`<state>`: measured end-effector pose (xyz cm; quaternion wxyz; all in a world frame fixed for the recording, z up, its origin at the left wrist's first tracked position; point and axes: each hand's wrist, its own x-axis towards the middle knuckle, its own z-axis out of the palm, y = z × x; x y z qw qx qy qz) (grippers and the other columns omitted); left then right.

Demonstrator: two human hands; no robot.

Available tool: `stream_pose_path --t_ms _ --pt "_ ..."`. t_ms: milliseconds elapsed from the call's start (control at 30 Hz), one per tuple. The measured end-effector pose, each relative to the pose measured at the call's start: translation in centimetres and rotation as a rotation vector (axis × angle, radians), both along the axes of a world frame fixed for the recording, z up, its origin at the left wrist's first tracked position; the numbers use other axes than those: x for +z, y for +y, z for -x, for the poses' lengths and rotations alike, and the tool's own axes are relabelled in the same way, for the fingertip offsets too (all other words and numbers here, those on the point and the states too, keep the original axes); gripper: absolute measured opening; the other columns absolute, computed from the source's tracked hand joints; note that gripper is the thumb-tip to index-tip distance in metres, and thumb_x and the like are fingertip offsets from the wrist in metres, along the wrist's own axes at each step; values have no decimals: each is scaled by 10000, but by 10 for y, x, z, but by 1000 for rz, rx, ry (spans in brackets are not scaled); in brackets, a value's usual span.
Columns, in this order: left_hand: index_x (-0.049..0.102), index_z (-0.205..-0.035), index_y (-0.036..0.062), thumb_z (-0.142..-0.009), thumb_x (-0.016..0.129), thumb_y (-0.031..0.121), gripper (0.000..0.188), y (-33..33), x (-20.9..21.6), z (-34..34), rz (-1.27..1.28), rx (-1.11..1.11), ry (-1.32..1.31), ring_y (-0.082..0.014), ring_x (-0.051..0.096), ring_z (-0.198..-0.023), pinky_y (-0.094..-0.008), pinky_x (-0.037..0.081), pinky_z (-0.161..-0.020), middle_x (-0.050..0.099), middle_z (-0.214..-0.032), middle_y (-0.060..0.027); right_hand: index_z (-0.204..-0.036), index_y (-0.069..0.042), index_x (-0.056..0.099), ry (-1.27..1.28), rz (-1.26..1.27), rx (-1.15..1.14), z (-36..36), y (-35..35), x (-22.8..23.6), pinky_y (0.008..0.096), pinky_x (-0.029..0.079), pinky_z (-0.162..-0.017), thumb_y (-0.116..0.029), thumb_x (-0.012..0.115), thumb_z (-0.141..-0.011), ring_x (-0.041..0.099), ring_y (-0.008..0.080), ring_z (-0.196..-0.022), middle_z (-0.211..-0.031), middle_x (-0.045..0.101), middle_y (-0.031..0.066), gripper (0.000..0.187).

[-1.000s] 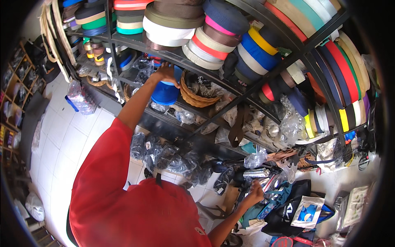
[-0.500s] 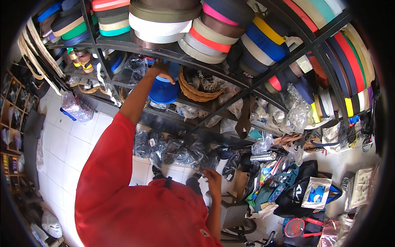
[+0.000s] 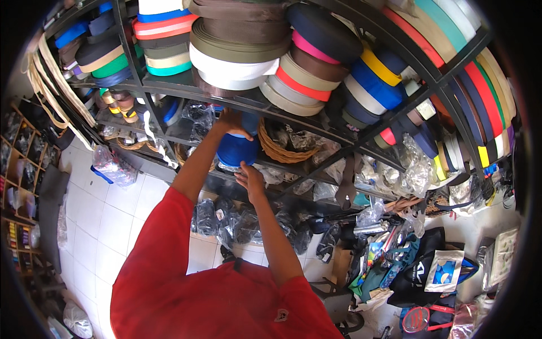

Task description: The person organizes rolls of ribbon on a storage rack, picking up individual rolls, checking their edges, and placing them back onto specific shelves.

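Note:
On a lower level of the black shelf rack sits a round blue roll [image 3: 237,151], apparently of strap, with a lighter blue round piece [image 3: 249,122] just above and behind it. My left hand [image 3: 232,123] reaches over the top of the roll and grips it, the thumb lying across its upper edge and the other fingers partly hidden. Just below the roll's front edge is my right hand [image 3: 250,179], fingers spread and nothing held; whether a fingertip touches the roll I cannot tell. A wicker basket [image 3: 282,153] of small wrapped items stands right beside the roll.
Stacked webbing rolls [image 3: 240,68] fill the shelf above my hands, over a black shelf bar [image 3: 226,97]. Dark plastic-wrapped packs [image 3: 243,226] lie low under the rack. Bags and packages [image 3: 418,271] crowd the floor at right. White tiles [image 3: 113,220] show at left.
My right hand has risen from beside my body to just below the blue roll. My left hand stays on the roll. The whole view has shifted slightly, so the shelves appear lower.

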<state>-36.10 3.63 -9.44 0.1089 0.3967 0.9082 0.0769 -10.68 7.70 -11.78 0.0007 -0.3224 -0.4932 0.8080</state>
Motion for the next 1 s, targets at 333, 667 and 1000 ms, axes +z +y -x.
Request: stream_pose_path --t_ms 333,667,1000 --pt "336 -1527 70 -469 721 841 1364 -2 16 -13 36 62 65 -423 235 -1470 -582 134 -1187 312 -1560 -264 -1124 25 640 -98 -36 -518 51 -26 -11 400 520 -914 -296 835 -804 625 242 -957 -1109 626 105 493" --pt "373 -1495 25 -447 771 815 1372 1 15 -14 28 68 52 -477 266 -1430 -576 242 -1144 328 -1531 -294 -974 71 674 -88 4 -564 41 -25 2 343 586 -799 -239 827 -825 640 188 -840 -920 653 113 376" --pt "343 -1499 12 -468 756 827 1377 -1 8 -28 27 111 51 -505 210 -1440 -598 195 -1166 310 -1521 -324 -1163 72 647 87 -179 -446 -51 -17 13 319 574 -764 -263 821 -834 668 154 -856 -958 697 104 501"
